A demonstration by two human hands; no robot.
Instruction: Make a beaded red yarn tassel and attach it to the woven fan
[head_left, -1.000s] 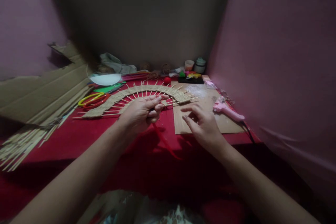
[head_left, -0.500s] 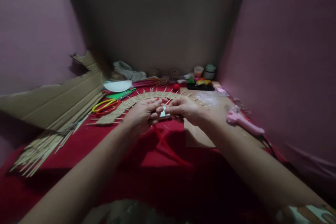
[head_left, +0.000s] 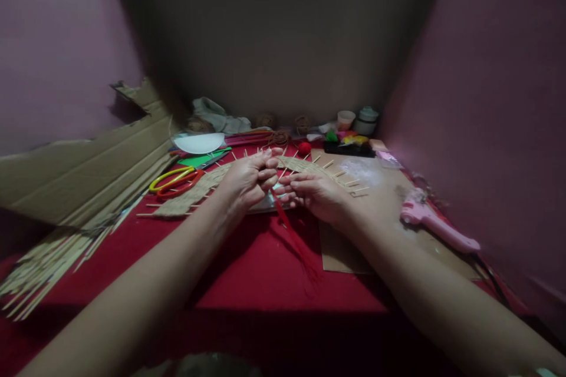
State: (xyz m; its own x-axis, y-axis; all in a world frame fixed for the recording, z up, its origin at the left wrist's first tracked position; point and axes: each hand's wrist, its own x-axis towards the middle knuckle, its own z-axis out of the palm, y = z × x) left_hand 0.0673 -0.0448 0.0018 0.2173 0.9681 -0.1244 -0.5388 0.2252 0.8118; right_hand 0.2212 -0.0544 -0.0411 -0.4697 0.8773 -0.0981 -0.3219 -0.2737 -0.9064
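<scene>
One bunch of red thread (head_left: 294,238) was pinched in the curled left hand (head_left: 254,177), hanging loose and frayed-looking over the red cloth (head_left: 247,271); one right hand (head_left: 316,191) was held half-open just beside it.

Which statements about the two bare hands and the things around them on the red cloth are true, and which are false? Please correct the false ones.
1. Thin, loose red strands hang below the bare left hand. True.
2. The scissors with yellow and orange-red loop handles are in the bare right hand. False: they lie to the left of the left hand.
3. The pink plastic glue gun lies to the right of the right hand. True.
4. The small, pale, round cup is tipped on its side. False: it stands upright.
5. The small ball beyond the hands is blue. False: it is red.
</scene>
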